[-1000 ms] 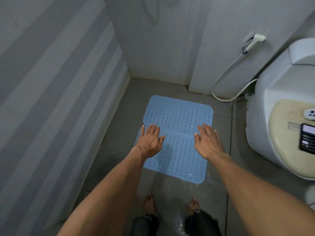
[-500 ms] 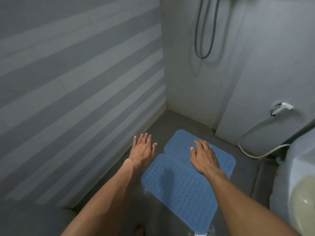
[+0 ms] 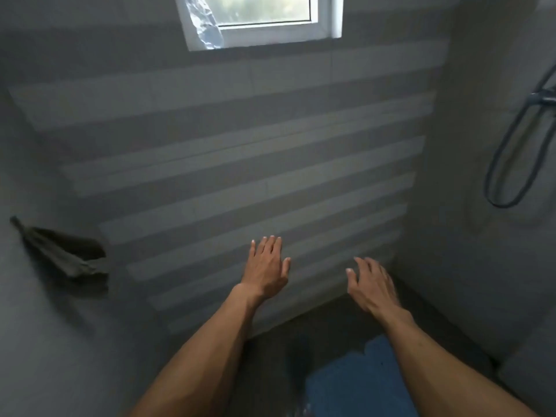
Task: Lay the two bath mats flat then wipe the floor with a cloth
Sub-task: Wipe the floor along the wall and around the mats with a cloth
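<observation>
Person's left hand (image 3: 266,267) hanging in air before striped wall (image 3: 240,164), fingers spread, palm down — gripping nothing. Right hand (image 3: 373,285) likewise splayed and empty, slightly blurred, hovering near wall's base. Blue bath mat (image 3: 355,383) lying on dark floor (image 3: 270,356) at bottom edge of view, partly hidden under right forearm; only 1 patch of blue showing. Grey cloth (image 3: 64,257) hanging on wall at far left. Window (image 3: 258,21) sitting at top, shower hose (image 3: 511,164) looping at right.

striped wall (image 3: 270,164) close ahead, cloth (image 3: 64,255) hanging left
</observation>
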`<action>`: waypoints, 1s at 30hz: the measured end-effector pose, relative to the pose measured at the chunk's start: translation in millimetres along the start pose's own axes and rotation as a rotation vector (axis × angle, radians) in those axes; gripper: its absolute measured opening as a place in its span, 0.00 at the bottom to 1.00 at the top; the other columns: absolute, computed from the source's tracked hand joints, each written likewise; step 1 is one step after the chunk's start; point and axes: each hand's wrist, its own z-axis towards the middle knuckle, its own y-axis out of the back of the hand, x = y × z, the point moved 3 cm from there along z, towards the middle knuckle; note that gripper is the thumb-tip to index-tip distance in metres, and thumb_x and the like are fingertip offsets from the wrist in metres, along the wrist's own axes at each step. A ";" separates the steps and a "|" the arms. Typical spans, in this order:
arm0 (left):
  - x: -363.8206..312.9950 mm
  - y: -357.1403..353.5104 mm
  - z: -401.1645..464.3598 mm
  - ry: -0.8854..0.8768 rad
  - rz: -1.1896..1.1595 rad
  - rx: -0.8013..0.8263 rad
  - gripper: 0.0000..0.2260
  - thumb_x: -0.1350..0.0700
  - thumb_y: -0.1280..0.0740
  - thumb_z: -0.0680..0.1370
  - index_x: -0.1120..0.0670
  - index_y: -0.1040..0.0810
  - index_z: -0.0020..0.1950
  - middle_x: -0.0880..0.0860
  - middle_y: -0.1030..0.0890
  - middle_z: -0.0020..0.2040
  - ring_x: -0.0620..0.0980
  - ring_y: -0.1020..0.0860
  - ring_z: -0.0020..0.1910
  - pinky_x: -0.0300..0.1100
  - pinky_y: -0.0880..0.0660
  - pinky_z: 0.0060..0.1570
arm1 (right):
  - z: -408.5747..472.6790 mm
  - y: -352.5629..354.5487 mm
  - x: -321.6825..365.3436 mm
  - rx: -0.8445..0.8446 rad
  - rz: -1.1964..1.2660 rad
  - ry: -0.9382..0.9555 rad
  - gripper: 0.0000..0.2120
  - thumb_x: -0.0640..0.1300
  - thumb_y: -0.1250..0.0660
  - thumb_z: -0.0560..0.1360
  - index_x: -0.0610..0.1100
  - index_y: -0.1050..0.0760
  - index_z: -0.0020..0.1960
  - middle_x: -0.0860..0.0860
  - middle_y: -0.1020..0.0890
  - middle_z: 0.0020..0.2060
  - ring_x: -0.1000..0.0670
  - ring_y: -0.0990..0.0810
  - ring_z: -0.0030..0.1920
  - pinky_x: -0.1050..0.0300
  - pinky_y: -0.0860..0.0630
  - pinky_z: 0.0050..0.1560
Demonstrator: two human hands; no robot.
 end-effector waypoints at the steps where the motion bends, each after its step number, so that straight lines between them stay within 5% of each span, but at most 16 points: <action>1: 16.4 13.1 -2.6 0.028 0.014 -0.047 0.27 0.47 0.46 0.82 0.57 0.44 0.78 0.57 0.40 0.78 0.56 0.45 0.78 0.54 0.54 0.77 | 5.3 -2.1 21.5 0.010 0.015 0.041 0.24 0.53 0.45 0.82 0.43 0.35 0.75 0.42 0.34 0.74 0.43 0.35 0.74 0.50 0.41 0.73; 8: 138.4 92.5 -41.1 0.301 0.168 -0.247 0.28 0.50 0.40 0.78 0.58 0.39 0.76 0.57 0.32 0.73 0.57 0.35 0.72 0.52 0.45 0.75 | 23.4 -30.8 171.8 0.056 0.116 0.338 0.24 0.53 0.44 0.82 0.44 0.34 0.74 0.45 0.33 0.73 0.43 0.33 0.72 0.47 0.37 0.72; 13: 206.9 141.4 -81.4 0.544 0.271 -0.405 0.23 0.54 0.39 0.72 0.59 0.28 0.66 0.60 0.22 0.58 0.61 0.24 0.56 0.51 0.27 0.56 | 20.1 -64.5 270.6 0.150 0.117 0.529 0.25 0.54 0.45 0.81 0.44 0.35 0.75 0.44 0.34 0.74 0.42 0.33 0.72 0.48 0.36 0.72; 19: 264.4 183.4 -110.8 0.921 0.287 -0.366 0.23 0.57 0.42 0.78 0.65 0.36 0.71 0.63 0.26 0.65 0.61 0.24 0.61 0.51 0.23 0.53 | 13.6 -95.9 372.1 0.269 0.107 0.743 0.25 0.55 0.44 0.81 0.46 0.35 0.75 0.45 0.38 0.76 0.41 0.33 0.72 0.46 0.34 0.71; 21: 282.8 191.0 -114.8 1.011 0.280 -0.339 0.19 0.57 0.43 0.80 0.63 0.31 0.68 0.60 0.21 0.61 0.59 0.21 0.58 0.50 0.24 0.53 | 15.8 -105.1 403.4 0.308 0.112 0.801 0.26 0.55 0.43 0.81 0.46 0.37 0.76 0.46 0.40 0.77 0.41 0.34 0.73 0.45 0.34 0.71; 25: 298.0 195.8 -107.1 1.035 0.334 -0.297 0.14 0.55 0.42 0.82 0.59 0.22 0.60 0.57 0.19 0.58 0.57 0.20 0.57 0.48 0.24 0.51 | 25.1 -122.9 459.6 0.372 0.132 0.932 0.26 0.55 0.41 0.81 0.47 0.38 0.76 0.47 0.39 0.77 0.42 0.34 0.73 0.44 0.32 0.71; 30: 306.3 197.8 -89.4 1.104 0.335 -0.313 0.12 0.55 0.40 0.82 0.58 0.21 0.60 0.57 0.19 0.58 0.56 0.20 0.56 0.48 0.23 0.50 | 39.8 -140.7 516.6 0.427 0.095 1.117 0.27 0.53 0.38 0.80 0.48 0.38 0.76 0.48 0.36 0.76 0.44 0.34 0.74 0.48 0.34 0.72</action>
